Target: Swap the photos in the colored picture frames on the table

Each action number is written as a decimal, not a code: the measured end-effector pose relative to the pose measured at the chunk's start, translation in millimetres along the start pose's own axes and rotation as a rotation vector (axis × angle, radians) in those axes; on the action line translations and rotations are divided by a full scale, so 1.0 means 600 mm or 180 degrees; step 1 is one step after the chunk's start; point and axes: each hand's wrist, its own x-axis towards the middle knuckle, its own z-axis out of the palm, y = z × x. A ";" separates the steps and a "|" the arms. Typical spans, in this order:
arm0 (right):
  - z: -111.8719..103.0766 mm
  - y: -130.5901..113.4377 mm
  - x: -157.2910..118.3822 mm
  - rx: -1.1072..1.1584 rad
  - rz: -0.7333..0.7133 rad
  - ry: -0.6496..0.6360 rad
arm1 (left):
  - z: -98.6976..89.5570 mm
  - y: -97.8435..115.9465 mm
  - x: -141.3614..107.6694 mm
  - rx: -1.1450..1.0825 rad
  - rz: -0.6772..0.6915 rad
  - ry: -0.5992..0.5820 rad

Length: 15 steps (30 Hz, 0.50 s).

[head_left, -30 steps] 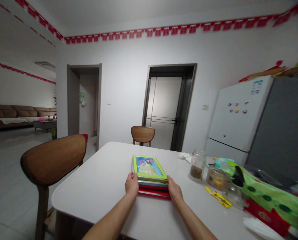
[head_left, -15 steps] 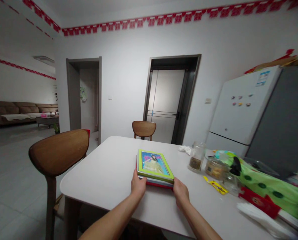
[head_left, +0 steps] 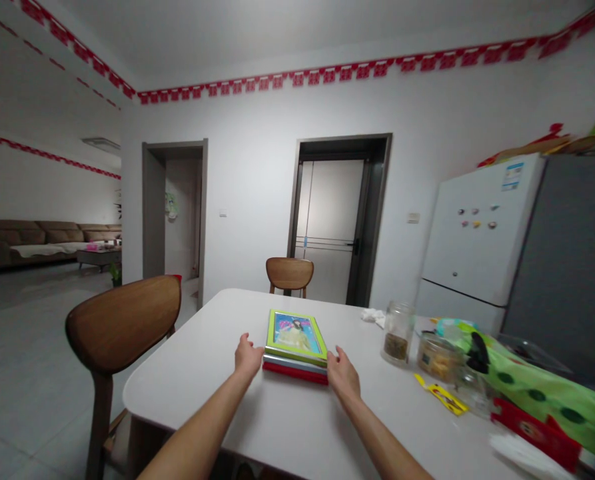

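A small stack of books lies on the white table (head_left: 187, 373) in front of me. The top book (head_left: 297, 333) has a lime-green border and a cover picture of a long-haired figure in a pale dress. Below it show a grey-blue layer and a red book (head_left: 295, 373) at the bottom. My left hand (head_left: 248, 357) is open just off the stack's near left corner, thumb raised. On the other side, my right hand (head_left: 344, 375) is open at the near right corner, its fingertips close to the edge; whether they touch it I cannot tell.
To the right stand a glass jar (head_left: 396, 337) with dark contents, a lidded tub (head_left: 437, 357), a yellow packet (head_left: 444, 398), a red box (head_left: 534, 430) and a green bag (head_left: 552, 393). Wooden chairs stand at the left (head_left: 127, 320) and far side (head_left: 290, 272).
Both hands have loosened from the stack's sides, the left one moving clear to the left. The stack rests on the table. The camera view has tilted up slightly.
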 end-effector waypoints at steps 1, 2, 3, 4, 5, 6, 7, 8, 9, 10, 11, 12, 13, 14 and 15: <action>-0.011 -0.023 -0.015 0.0130 -0.0106 0.0060 | -0.004 0.023 -0.011 -0.0116 0.0086 -0.0050; -0.023 -0.051 -0.034 0.0272 -0.0236 0.0091 | -0.005 0.049 -0.026 -0.0253 0.0196 -0.0141; -0.037 -0.083 -0.057 0.0867 -0.0582 0.0035 | -0.005 0.077 -0.045 -0.0394 0.0318 -0.0249; -0.052 -0.115 -0.082 0.1478 -0.0958 -0.0089 | -0.003 0.105 -0.067 -0.0537 0.0458 -0.0384; -0.069 -0.147 -0.108 0.2043 -0.1285 -0.0229 | -0.002 0.132 -0.091 -0.0672 0.0587 -0.0507; -0.087 -0.177 -0.133 0.2532 -0.1493 -0.0356 | 0.000 0.157 -0.116 -0.0880 0.0766 -0.0750; -0.103 -0.202 -0.156 0.2924 -0.1623 -0.0496 | 0.000 0.179 -0.141 -0.1431 0.1078 -0.1294; -0.119 -0.222 -0.175 0.3188 -0.1691 -0.0629 | -0.002 0.196 -0.163 -0.1894 0.1288 -0.1776; -0.131 -0.237 -0.190 0.3374 -0.1710 -0.0720 | -0.005 0.209 -0.182 -0.2180 0.1377 -0.2048; -0.141 -0.246 -0.201 0.3492 -0.1701 -0.0802 | -0.008 0.217 -0.196 -0.2379 0.1448 -0.2275; -0.148 -0.251 -0.208 0.3560 -0.1678 -0.0862 | -0.013 0.222 -0.207 -0.2496 0.1463 -0.2411; -0.152 -0.252 -0.212 0.3603 -0.1650 -0.0906 | -0.016 0.222 -0.213 -0.2558 0.1456 -0.2484; -0.153 -0.251 -0.214 0.3631 -0.1622 -0.0945 | -0.019 0.220 -0.215 -0.2597 0.1439 -0.2526; -0.151 -0.249 -0.214 0.3649 -0.1595 -0.0975 | -0.020 0.216 -0.215 -0.2630 0.1413 -0.2546; -0.149 -0.246 -0.213 0.3661 -0.1569 -0.0997 | -0.020 0.211 -0.213 -0.2659 0.1382 -0.2547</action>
